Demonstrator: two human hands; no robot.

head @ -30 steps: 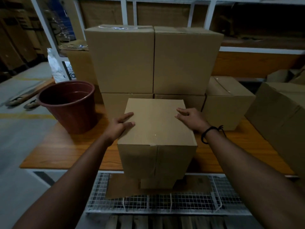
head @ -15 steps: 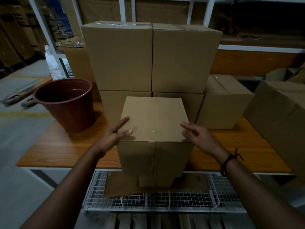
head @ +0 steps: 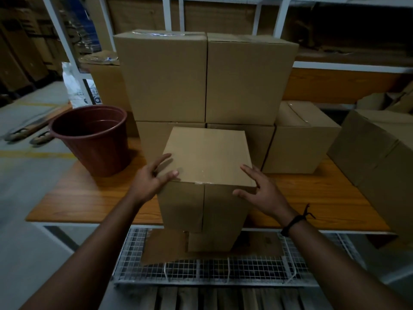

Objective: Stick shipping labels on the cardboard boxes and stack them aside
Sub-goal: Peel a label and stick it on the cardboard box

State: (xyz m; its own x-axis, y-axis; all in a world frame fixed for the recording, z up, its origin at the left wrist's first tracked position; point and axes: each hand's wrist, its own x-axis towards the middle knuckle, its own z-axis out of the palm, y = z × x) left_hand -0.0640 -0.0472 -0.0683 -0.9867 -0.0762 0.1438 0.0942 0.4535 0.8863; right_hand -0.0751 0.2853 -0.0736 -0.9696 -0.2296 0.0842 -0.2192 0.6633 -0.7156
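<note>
As no label shows on the front box (head: 207, 157), left hand (head: 154, 182) flat at its 9 o'clock, right hand (head: 263, 193) splayed at 3 o'clock, both holding nothing; labelling, stacking pending.

Works with the left forearm (head: 100, 242) and right forearm (head: 335, 253) uncovered along their whole visible length, from the lower corners of the view up to the wrists. Wears a thin black cord bracelet (head: 293, 222) snug round the right wrist, just behind the right hand (head: 263, 195). Has it closed with a small knot (head: 306, 213) on the outer side, two short loose ends sticking out from the band. Shows the left hand (head: 148, 184) and its fingers (head: 164, 158) bare, the same as the right. Appears only dimly lit, so finer detail cannot be made out.
</note>
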